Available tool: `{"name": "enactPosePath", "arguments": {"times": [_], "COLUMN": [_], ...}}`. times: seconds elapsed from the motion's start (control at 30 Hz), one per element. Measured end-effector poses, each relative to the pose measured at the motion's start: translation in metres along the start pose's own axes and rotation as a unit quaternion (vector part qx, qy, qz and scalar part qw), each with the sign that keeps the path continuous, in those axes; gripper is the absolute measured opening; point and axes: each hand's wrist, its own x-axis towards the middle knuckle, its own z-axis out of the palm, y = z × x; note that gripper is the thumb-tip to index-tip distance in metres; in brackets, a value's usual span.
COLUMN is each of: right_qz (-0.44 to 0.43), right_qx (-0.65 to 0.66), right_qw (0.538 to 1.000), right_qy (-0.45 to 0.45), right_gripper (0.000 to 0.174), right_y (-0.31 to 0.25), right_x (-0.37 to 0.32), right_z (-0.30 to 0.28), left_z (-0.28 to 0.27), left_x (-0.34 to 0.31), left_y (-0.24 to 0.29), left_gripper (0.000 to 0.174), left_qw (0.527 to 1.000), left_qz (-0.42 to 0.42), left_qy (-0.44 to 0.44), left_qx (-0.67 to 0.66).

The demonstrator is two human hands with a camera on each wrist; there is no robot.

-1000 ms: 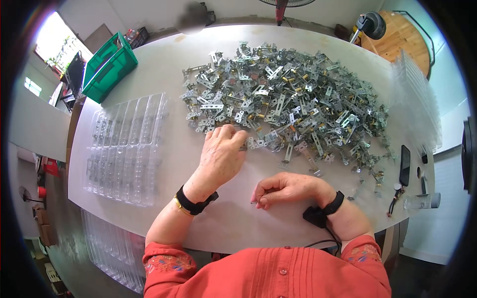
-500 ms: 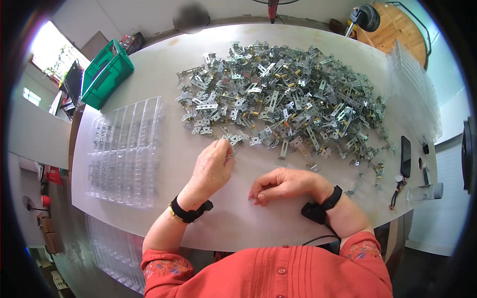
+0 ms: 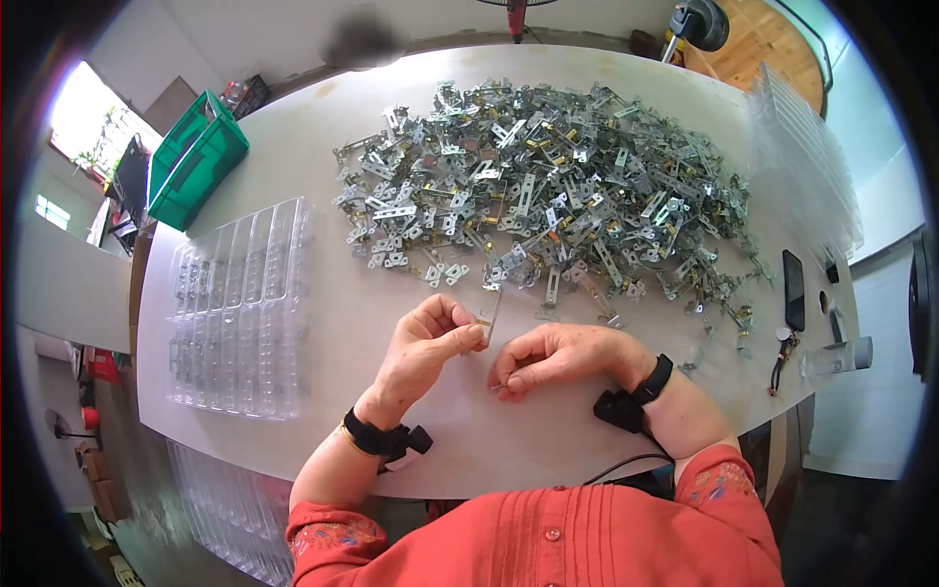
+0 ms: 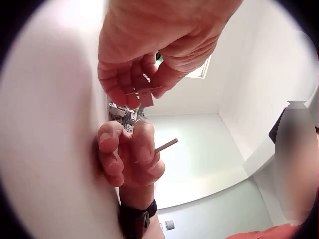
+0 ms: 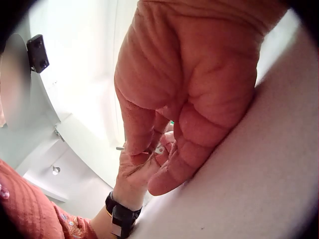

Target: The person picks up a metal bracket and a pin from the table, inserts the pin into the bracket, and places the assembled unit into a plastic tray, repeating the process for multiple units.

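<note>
A green plastic crate (image 3: 201, 164) sits at the far left corner of the pale table (image 3: 313, 117). Along the right edge lie a black phone (image 3: 793, 291), a dark strap with a round silvery end (image 3: 783, 338) and, just beside it, a clear cylindrical bottle (image 3: 831, 359) on its side. Beyond the far edge stand a red fan post (image 3: 515, 20) and a round wooden tabletop (image 3: 768, 59). A bright window (image 3: 90, 122) shows at far left.

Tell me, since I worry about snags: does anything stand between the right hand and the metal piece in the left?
Nothing loose shows between the right hand and the metal piece; only the left hand, pinching it, covers part of it. The pile of metal parts lies beyond both hands.
</note>
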Motion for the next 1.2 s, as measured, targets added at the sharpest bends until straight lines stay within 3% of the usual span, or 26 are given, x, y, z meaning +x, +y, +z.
{"name": "enactPosePath", "arguments": {"times": [0.07, 0.27, 0.47, 0.67, 0.73, 0.87, 1.03, 1.2], "right_qz": [0.016, -0.044, -0.049, -0.134, -0.204, -0.188, -0.207, -0.245], "right_qx": [0.021, 0.019, 0.016, -0.053, -0.033, 0.073, 0.046, 0.107], "right_qw": [1.000, 0.997, 0.993, 0.975, 0.957, 0.939, 0.929, 0.906], "right_qy": [-0.002, 0.058, 0.108, 0.171, 0.206, 0.279, 0.304, 0.328], "right_gripper": [0.014, 0.016, 0.011, 0.008, 0.007, 0.011, 0.014, 0.016], "right_y": [-0.002, -0.008, -0.018, -0.033, -0.033, -0.038, -0.031, -0.027], "right_x": [-0.001, -0.006, -0.019, -0.032, -0.031, -0.033, -0.026, -0.021], "right_z": [0.000, 0.009, -0.003, -0.009, -0.009, -0.001, -0.006, 0.001], "left_z": [-0.004, -0.009, -0.003, 0.015, 0.022, 0.023, 0.016, 0.008], "left_x": [0.000, 0.004, 0.014, 0.033, 0.037, 0.044, 0.046, 0.047], "left_y": [-0.004, -0.010, -0.004, 0.018, 0.015, -0.005, -0.001, -0.004], "left_gripper": [0.014, 0.015, 0.016, 0.016, 0.014, 0.016, 0.015, 0.014], "left_qw": [0.994, 0.975, 0.983, 0.981, 0.979, 0.967, 0.972, 0.971], "left_qz": [-0.001, 0.020, 0.011, 0.024, 0.031, 0.029, 0.020, 0.019], "left_qy": [-0.048, -0.130, -0.128, -0.189, -0.199, -0.242, -0.208, -0.203], "left_qx": [-0.100, -0.180, -0.128, -0.024, -0.017, -0.073, -0.103, -0.122]}}
